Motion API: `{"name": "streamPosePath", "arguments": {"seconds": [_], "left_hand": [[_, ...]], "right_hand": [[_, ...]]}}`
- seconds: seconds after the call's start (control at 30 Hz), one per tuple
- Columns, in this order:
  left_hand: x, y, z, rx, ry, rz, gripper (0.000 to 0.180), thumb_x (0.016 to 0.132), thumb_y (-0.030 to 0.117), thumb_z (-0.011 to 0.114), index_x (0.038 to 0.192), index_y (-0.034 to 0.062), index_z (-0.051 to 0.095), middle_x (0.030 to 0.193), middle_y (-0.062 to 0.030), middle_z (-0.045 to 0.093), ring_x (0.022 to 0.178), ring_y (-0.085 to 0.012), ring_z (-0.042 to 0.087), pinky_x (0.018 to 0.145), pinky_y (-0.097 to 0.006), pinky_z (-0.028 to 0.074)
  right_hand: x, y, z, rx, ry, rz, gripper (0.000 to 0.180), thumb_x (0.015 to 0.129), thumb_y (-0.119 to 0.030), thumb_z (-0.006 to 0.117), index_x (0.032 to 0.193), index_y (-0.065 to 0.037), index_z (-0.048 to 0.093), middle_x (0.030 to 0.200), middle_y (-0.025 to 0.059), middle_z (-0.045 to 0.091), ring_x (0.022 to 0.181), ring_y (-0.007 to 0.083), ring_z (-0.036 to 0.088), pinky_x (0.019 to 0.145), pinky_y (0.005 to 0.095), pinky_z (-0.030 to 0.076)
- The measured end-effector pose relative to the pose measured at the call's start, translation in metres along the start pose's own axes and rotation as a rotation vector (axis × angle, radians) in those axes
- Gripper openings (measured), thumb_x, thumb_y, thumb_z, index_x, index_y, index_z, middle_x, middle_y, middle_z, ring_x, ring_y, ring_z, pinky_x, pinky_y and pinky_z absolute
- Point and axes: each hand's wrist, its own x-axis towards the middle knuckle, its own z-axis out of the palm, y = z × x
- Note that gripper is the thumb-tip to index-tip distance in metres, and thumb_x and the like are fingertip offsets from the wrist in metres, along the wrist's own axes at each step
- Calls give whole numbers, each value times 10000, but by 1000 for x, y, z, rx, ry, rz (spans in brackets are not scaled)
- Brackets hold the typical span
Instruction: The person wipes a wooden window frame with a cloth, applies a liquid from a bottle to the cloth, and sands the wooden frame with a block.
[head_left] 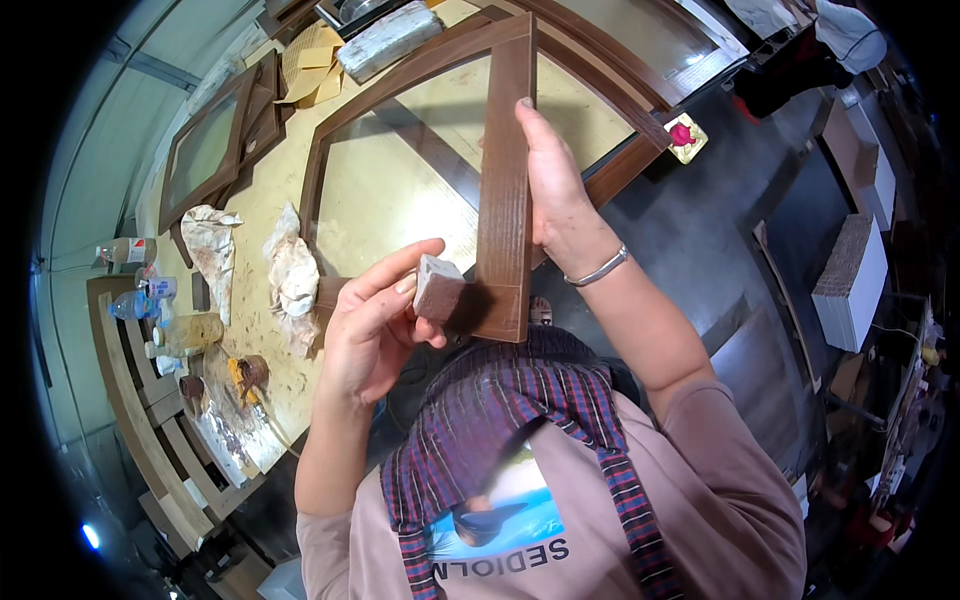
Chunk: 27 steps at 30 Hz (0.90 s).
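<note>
A dark brown wooden door frame (505, 130) with an arched top rail lies tilted over the pale workbench (260, 215). My right hand (555, 185) grips the frame's straight side rail, fingers stretched along its right edge. In my left hand (375, 310) is a small grey-brown sanding block (438, 287), pinched between thumb and fingers and pressed against the rail's lower left corner.
Two crumpled stained rags (295, 275) lie on the bench left of the frame. Plastic bottles and a jar (185, 335) stand at the bench's left edge. Another glazed frame (215, 140) rests at the back left. Stacked boards (850, 280) sit on the dark floor to the right.
</note>
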Motion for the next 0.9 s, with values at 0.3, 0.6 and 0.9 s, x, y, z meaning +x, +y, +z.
{"name": "streamPosePath", "arguments": {"seconds": [0.3,0.6,0.9], "left_hand": [[-1,-12,-11,-87,-37,131,502,855,77,628,1320,-6,459,1056,-123,628,778,-159,651,732,-340,577],[-47,-30,-64,-208,169,251,524,810,91,672,1292,10,483,1067,-99,623,921,-192,640,789,-362,571],[-156,-75,-183,-315,790,676,408,883,56,586,1275,-3,493,1039,-104,625,845,-195,637,764,-329,564]], "right_hand": [[1,-1,3,-20,14,29,458,941,-500,475,1028,-58,555,830,66,565,682,170,557,586,312,486],[-1,3,-17,-115,15,163,532,904,-561,493,975,-40,576,766,55,541,627,202,565,550,357,496],[-7,22,-41,-185,-1,110,501,951,-504,412,1008,-35,575,716,51,585,615,198,575,556,365,483]]}}
